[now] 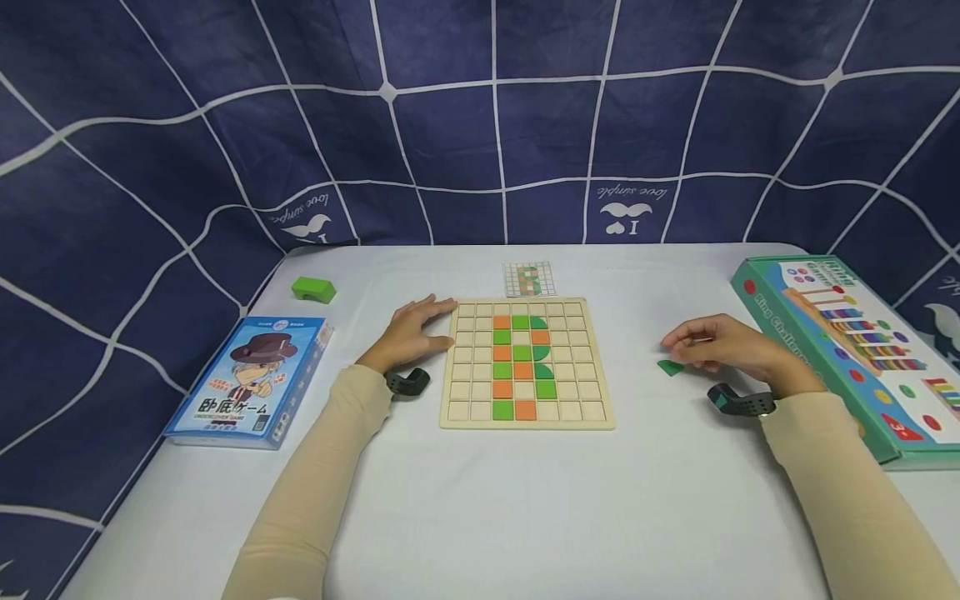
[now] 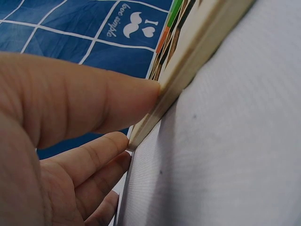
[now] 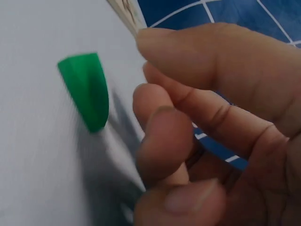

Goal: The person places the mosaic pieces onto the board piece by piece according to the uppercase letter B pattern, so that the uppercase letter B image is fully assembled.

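A square wooden grid board (image 1: 581, 390) lies on the table with orange, light green and curved dark green pieces in its middle columns. My left hand (image 1: 411, 333) rests at the board's left edge. In the left wrist view its thumb (image 2: 113, 101) and fingertips touch the rim, fingers fairly straight. To the right of the board, my right hand (image 1: 720, 346) has loosely bent fingers. A small dark green piece (image 3: 87, 89) with a curved side shows just off those fingertips; in the head view the piece (image 1: 670, 367) is below them. Whether it lies flat on the cloth I cannot tell.
Behind the board lies a small pattern card (image 1: 529, 279). A blue game box (image 1: 251, 383) and a light green block (image 1: 313, 289) are at left. A large green game box (image 1: 855, 358) stands near the right forearm. A dark blue curtain (image 1: 450, 125) hangs behind the table.
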`<state>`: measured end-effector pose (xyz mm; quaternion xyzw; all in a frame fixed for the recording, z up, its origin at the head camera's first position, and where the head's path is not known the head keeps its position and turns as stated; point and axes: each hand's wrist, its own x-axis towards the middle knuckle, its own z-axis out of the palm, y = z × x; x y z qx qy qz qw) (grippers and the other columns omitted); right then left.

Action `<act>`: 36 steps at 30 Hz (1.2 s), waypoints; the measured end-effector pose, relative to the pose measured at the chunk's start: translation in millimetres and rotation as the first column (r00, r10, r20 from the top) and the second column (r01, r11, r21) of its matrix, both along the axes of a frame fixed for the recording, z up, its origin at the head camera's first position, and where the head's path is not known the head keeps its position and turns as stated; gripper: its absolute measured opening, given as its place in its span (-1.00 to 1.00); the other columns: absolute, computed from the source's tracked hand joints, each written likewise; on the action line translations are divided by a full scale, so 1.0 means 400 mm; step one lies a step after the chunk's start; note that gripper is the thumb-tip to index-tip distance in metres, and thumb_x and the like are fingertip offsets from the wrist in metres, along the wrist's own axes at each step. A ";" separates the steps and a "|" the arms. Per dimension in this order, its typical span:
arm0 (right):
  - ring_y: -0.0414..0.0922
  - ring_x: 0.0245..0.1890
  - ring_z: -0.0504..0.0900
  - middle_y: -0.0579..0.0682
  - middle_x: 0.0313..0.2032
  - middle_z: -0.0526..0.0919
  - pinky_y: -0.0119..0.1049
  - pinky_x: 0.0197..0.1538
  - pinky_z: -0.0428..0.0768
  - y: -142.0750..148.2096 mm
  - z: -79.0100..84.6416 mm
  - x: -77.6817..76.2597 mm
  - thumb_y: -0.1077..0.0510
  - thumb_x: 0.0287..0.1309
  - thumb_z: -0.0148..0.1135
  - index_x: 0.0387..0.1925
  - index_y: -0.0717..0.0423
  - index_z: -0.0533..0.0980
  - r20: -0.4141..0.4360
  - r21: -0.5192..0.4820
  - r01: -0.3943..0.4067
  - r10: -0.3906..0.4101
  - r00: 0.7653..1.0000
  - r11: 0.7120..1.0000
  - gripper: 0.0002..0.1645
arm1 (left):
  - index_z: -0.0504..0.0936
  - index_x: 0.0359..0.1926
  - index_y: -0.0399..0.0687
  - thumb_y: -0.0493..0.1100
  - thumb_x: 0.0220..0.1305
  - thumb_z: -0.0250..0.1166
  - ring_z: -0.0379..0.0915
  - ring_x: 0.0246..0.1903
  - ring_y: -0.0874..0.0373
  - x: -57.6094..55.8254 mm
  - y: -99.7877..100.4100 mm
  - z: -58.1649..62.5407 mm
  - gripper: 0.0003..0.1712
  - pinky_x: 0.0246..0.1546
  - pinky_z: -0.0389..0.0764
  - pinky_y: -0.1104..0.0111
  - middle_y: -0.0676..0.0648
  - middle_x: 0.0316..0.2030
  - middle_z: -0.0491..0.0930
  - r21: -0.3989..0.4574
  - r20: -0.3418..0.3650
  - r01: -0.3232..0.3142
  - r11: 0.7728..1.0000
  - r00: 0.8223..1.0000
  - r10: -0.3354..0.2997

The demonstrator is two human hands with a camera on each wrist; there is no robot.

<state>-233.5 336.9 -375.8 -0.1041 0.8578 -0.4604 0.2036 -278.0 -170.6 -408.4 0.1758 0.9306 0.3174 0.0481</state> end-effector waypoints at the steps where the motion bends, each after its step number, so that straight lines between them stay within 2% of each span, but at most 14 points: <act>1: -0.20 -0.51 0.46 -0.14 -0.37 0.67 -0.41 -0.46 0.48 0.004 -0.003 -0.001 0.28 0.39 0.38 0.20 0.54 0.56 0.009 0.005 -0.006 0.006 1.000 1.000 -0.52 | 0.41 0.60 -0.14 -0.11 0.33 0.42 -0.08 0.70 -0.11 0.000 0.000 0.001 -0.15 0.71 -0.24 0.03 -0.15 0.61 0.32 0.001 0.000 0.001 1.000 1.000 -0.001; 5: -0.23 -0.51 0.47 -0.17 -0.34 0.69 -0.42 -0.47 0.50 0.013 -0.010 -0.001 0.30 0.34 0.40 0.17 0.56 0.56 0.023 0.020 -0.019 0.018 1.000 1.000 -0.52 | 0.41 0.60 -0.14 -0.10 0.33 0.42 -0.08 0.70 -0.11 0.001 0.000 0.000 -0.15 0.71 -0.25 0.03 -0.15 0.61 0.31 -0.001 -0.001 0.000 1.000 1.000 0.000; 14: -0.23 -0.52 0.47 -0.15 -0.40 0.58 -0.42 -0.47 0.48 0.007 -0.013 -0.001 0.28 0.27 0.48 0.14 0.50 0.63 0.024 0.061 -0.015 0.013 1.000 0.998 -0.52 | 0.40 0.60 -0.14 -0.09 0.33 0.41 -0.06 0.70 -0.11 0.002 0.001 0.000 -0.14 0.71 -0.24 0.03 -0.15 0.61 0.32 -0.005 -0.004 -0.003 1.000 1.000 0.003; 23: -0.24 -0.49 0.47 -0.13 -0.40 0.55 -0.40 -0.42 0.54 -0.003 -0.003 0.003 0.30 0.22 0.50 0.01 0.46 0.67 0.009 0.085 -0.042 0.042 0.999 0.996 -0.63 | 0.41 0.60 -0.13 -0.09 0.33 0.42 -0.07 0.70 -0.10 0.000 -0.001 -0.003 -0.15 0.71 -0.24 0.04 -0.15 0.61 0.31 -0.005 -0.002 0.003 1.000 1.000 -0.003; 30: -0.23 -0.48 0.51 -0.08 -0.38 0.63 -0.38 -0.39 0.61 -0.004 0.000 0.003 0.38 0.18 0.48 -0.10 0.42 0.62 -0.025 0.065 -0.102 0.104 0.994 0.993 -0.72 | 0.41 0.60 -0.14 -0.10 0.34 0.41 -0.08 0.70 -0.11 -0.002 -0.002 -0.003 -0.15 0.71 -0.25 0.03 -0.15 0.61 0.31 -0.001 -0.004 -0.003 1.000 1.000 0.003; 36: -0.17 -0.42 0.56 -0.03 -0.32 0.59 -0.35 -0.35 0.69 -0.009 0.002 0.006 0.41 0.34 0.30 0.07 0.47 0.52 -0.021 -0.026 -0.145 0.144 0.989 0.989 -0.69 | 0.41 0.60 -0.13 -0.10 0.33 0.42 -0.07 0.70 -0.10 -0.001 -0.003 -0.003 -0.15 0.71 -0.25 0.04 -0.14 0.61 0.31 -0.003 0.001 -0.001 1.000 1.000 0.001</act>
